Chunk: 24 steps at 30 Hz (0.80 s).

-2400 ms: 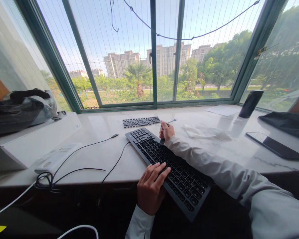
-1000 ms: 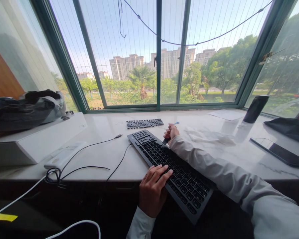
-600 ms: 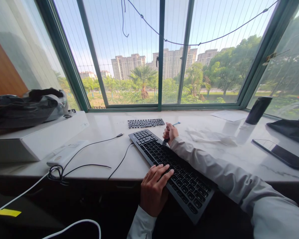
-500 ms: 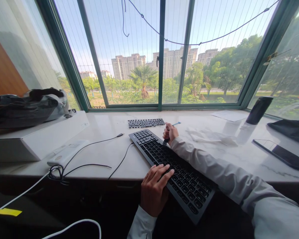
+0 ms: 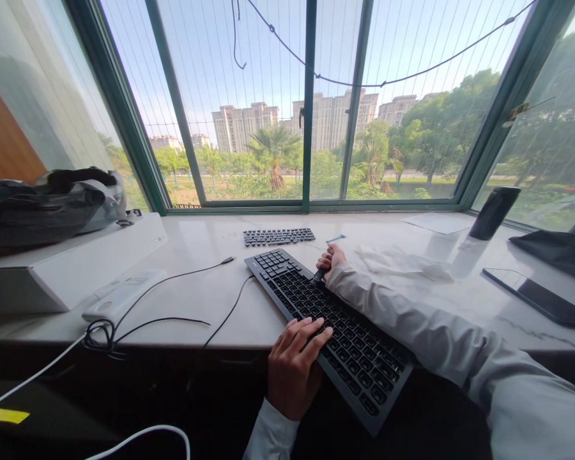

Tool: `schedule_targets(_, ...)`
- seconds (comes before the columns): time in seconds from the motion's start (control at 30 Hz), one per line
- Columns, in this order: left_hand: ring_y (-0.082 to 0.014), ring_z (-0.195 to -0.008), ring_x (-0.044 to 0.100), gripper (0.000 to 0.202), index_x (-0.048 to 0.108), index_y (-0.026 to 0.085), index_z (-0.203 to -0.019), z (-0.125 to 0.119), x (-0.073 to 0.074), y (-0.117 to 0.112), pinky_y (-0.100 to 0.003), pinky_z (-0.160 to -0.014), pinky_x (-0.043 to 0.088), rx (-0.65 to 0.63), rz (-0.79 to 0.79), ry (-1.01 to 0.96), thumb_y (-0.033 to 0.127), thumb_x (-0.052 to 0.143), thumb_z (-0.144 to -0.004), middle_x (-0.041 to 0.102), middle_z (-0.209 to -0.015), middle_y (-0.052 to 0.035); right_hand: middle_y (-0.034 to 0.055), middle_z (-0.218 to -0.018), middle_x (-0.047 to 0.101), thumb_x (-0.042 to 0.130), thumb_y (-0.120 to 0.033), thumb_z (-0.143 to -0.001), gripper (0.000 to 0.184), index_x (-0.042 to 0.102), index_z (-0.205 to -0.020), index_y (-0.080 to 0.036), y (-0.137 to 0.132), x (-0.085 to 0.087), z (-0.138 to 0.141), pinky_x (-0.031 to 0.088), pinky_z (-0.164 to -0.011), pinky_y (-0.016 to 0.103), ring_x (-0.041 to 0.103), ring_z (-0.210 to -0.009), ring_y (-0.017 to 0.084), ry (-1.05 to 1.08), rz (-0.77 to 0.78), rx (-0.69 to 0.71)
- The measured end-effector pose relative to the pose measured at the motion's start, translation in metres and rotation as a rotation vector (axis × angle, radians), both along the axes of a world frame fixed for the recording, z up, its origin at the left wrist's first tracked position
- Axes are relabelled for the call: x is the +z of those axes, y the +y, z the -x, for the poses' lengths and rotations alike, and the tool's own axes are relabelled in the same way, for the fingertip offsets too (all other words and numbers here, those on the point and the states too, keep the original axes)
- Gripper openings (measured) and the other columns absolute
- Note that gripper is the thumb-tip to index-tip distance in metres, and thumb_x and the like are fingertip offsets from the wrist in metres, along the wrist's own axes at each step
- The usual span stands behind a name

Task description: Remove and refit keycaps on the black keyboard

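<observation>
A black keyboard (image 5: 345, 332) lies slantwise on the white sill, its near end jutting over the edge. My left hand (image 5: 292, 370) grips that keyboard's front edge, fingers spread flat on the keys. My right hand (image 5: 331, 257) is closed around a thin tool (image 5: 336, 239) with a blue back end. The tool's dark tip (image 5: 319, 276) presses among the keys near the keyboard's far right side. My right sleeve lies across the key rows.
A flat dark array of keys (image 5: 278, 236) lies by the window. At left are a white box (image 5: 76, 268), a dark bag (image 5: 43, 204), a white device (image 5: 122, 297) and cables (image 5: 172, 319). At right are crumpled wrap (image 5: 402, 262), paper (image 5: 436, 222), a black bottle (image 5: 493, 212), a phone (image 5: 536, 297) and dark cloth (image 5: 556, 246).
My right hand has dropped lower over the keys and tilted the tool flatter, its tip shifting slightly along the rows. My left hand stays on the keyboard's edge.
</observation>
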<state>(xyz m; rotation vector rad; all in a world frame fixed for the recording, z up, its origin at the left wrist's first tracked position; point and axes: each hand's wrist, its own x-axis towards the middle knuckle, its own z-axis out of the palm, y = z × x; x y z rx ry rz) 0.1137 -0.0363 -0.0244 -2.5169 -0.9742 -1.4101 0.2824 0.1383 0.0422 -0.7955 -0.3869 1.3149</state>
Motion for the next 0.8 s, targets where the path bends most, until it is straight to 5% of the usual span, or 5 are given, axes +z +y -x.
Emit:
schedule_targets(0.47, -0.0187, -0.114, 0.056, 0.037, 0.064, 0.027, -0.118, 0.000, 0.000, 0.000, -0.038, -0.105, 0.041, -0.011, 0.013, -0.027, 0.019, 0.042, -0.089, 0.066, -0.120, -0.0014, -0.0121, -0.035, 0.020, 0.058, -0.032, -0.078, 0.039, 0.025, -0.057, -0.024, -0.009, 0.008, 0.026, 0.011, -0.027, 0.017, 0.013, -0.029, 0.003, -0.323, -0.261, 0.089)
schedule_targets(0.8, -0.0195, -0.114, 0.056, 0.039, 0.063, 0.028, -0.121, 0.000, -0.002, 0.001, -0.040, -0.104, 0.041, -0.024, 0.020, -0.023, 0.023, 0.040, -0.090, 0.065, -0.121, -0.0015, -0.0130, -0.036, 0.016, 0.047, -0.027, -0.085, 0.036, 0.021, -0.061, -0.022, -0.008, 0.006, 0.010, 0.011, -0.029, 0.016, 0.009, -0.031, 0.004, 0.020, -0.072, 0.000)
